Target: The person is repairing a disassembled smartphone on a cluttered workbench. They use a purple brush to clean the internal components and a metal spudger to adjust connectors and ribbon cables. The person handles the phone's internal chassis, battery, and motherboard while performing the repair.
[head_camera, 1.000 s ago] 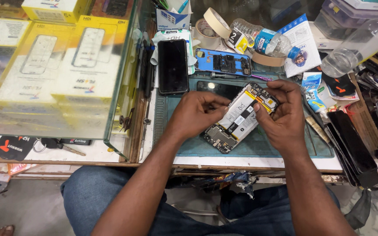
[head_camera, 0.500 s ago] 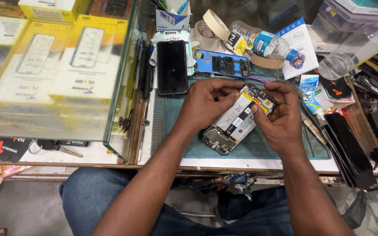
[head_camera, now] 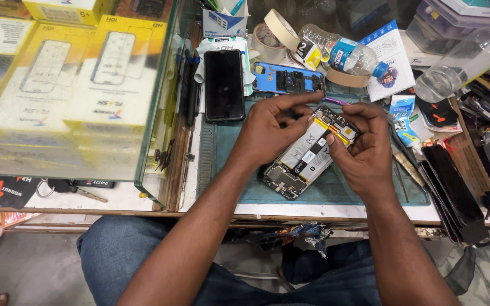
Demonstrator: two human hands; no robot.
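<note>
Teal rubber work mat (head_camera: 381, 190) lies on a cluttered repair bench, and every place below is given from it. Tilted just above the mat's middle is an opened phone (head_camera: 307, 156), back cover off, showing its white battery and circuit boards. The left hand (head_camera: 270, 133) grips the phone's near-left side, thumb and forefinger pinched at its upper edge. The right hand (head_camera: 364, 150) curls its fingers around the phone's top right corner, thumb pressing near a yellow strip on the board.

Risk, as a judgement: the bare boards and thin cables look fragile, and hard thumb pressure or a slip could tear a connector or dent the battery. The phone is held off the mat, so a loosened grip could drop it.

Beyond the mat's far edge lie a dark-screened phone (head_camera: 224, 85) and a blue phone back (head_camera: 288, 78), with rolls of tape (head_camera: 279, 28) and a plastic bottle (head_camera: 344, 52) behind them. Left of the mat stands a glass case (head_camera: 75, 90) holding yellow boxes. Right of the mat sit dark screen panels (head_camera: 452, 190) and small tubes. Keys (head_camera: 72, 188) rest on the white counter at far left. The person sits in blue jeans; grey floor shows below.
</note>
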